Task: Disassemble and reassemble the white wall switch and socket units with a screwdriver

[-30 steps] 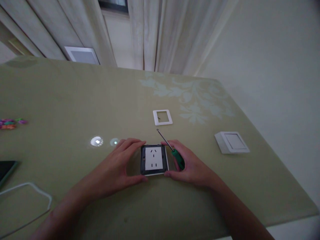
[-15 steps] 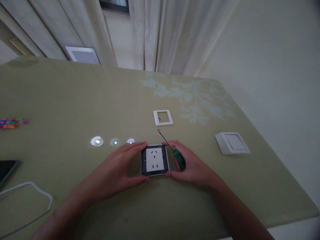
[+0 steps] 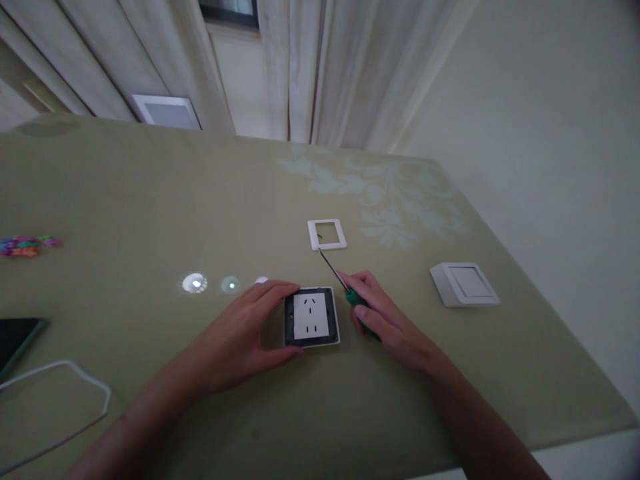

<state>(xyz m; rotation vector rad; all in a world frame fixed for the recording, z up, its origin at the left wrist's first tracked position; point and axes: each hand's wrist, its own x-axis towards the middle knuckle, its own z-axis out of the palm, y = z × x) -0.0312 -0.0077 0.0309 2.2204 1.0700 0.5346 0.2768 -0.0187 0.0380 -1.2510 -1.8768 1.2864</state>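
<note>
My left hand (image 3: pixel 255 330) grips the left side of a wall socket (image 3: pixel 311 317), thumb at its near edge and fingers at its far edge. The socket has a white face with slots, a dark surround and a white outer rim, and faces up. In my right hand (image 3: pixel 383 317) is a screwdriver (image 3: pixel 359 301) with a green handle, held just right of the socket. Its metal shaft points away, the tip close to the near edge of a white square frame (image 3: pixel 341 235). A small dark piece, perhaps a screw, shows inside the frame's opening.
At the right of the table (image 3: pixel 240 193) sits a white switch on a box (image 3: pixel 465 285). On the left lie a white cable (image 3: pixel 107 393), a dark flat device (image 3: pixel 17 340) and small colourful pieces (image 3: pixel 25 247). Curtains (image 3: pixel 350 73) hang behind the far edge; a wall (image 3: pixel 560 167) borders the right.
My right hand has let go of the socket's right side and moved slightly right, now gripping the screwdriver's handle. The left hand still holds the socket.
</note>
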